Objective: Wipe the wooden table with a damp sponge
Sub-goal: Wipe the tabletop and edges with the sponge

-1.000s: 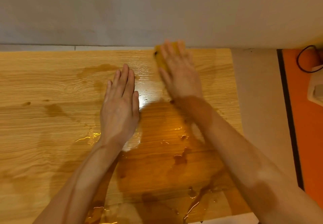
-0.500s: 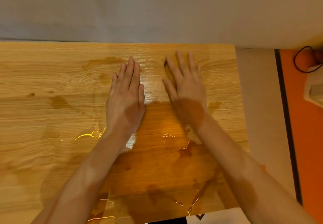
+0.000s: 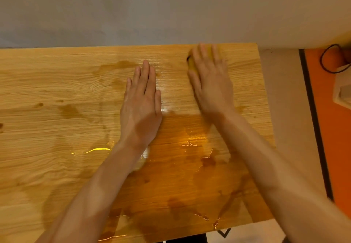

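The wooden table [image 3: 57, 129] fills most of the view, with wet patches and glinting water streaks near its front and middle. My right hand [image 3: 210, 79] presses flat on a yellow sponge [image 3: 190, 63] near the table's far right corner; only the sponge's left edge shows beside my fingers. My left hand [image 3: 141, 106] lies flat on the table's middle, fingers together, holding nothing.
A grey wall [image 3: 171, 11] runs along the table's far edge. Right of the table is pale floor [image 3: 284, 110], then an orange surface [image 3: 334, 138] with a black cable [image 3: 326, 58] and a white object [image 3: 342, 89].
My right hand slid the sponge toward me, then back out to the far right corner. My left hand has stayed flat in about the same place.
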Motion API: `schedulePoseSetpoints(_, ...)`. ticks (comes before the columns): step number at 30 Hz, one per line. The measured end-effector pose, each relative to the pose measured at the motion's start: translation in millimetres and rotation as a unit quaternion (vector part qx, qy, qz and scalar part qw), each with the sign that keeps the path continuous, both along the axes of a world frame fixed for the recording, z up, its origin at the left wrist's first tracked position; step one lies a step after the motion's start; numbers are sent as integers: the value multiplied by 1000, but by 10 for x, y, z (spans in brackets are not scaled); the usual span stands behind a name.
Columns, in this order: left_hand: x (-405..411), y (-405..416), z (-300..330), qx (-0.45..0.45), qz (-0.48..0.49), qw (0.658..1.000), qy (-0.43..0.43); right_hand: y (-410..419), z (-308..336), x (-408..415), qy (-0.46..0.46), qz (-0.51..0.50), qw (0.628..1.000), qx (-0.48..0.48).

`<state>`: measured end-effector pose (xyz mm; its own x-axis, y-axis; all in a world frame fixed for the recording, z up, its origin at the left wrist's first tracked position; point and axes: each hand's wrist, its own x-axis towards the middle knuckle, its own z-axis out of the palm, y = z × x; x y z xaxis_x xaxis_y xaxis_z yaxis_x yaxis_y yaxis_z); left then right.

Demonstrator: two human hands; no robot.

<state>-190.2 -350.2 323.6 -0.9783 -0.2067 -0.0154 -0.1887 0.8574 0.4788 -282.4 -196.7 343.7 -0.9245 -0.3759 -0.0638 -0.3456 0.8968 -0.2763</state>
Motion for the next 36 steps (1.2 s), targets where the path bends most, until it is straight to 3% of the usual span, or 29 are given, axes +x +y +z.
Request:
schedulePoseSetpoints(3, 24, -3, 0, -1, 0, 1000, -2, -29, -3, -149, 3, -38, 999, -21)
schedulePoseSetpoints(9, 68, -3, 59, 21, -16, 999, -22, 416, 40, 1278, -11, 22, 999, -20)
schedulePoseSetpoints(12, 299, 49, 132, 10, -32, 999, -21, 404, 61, 662, -16, 43, 999, 16)
schedulePoseSetpoints(16, 734, 205, 136, -3, -63, 997, -54, 308, 48, -263, -20, -38, 999, -4)
schedulePoseSetpoints(19, 783, 247, 105, -9, -61, 996, -57, 353, 14, -59, -13, -52, 998, -25)
schedulePoseSetpoints(25, 765, 223, 101, -10, -71, 996, -50, 764, 98, 1446, -17, 5, 1000, -18)
schedulePoseSetpoints(27, 758, 233, 94, -2, -67, 997, -46, 821, 109, 1213, -35, 28, 999, -5)
schedulePoseSetpoints(32, 769, 230, 83, -2, -65, 997, -34, 704, 89, -113, -33, -43, 998, -17)
schedulePoseSetpoints(36, 812, 255, 69, -13, -61, 998, -31, 931, 26, 401, -23, -40, 998, -51)
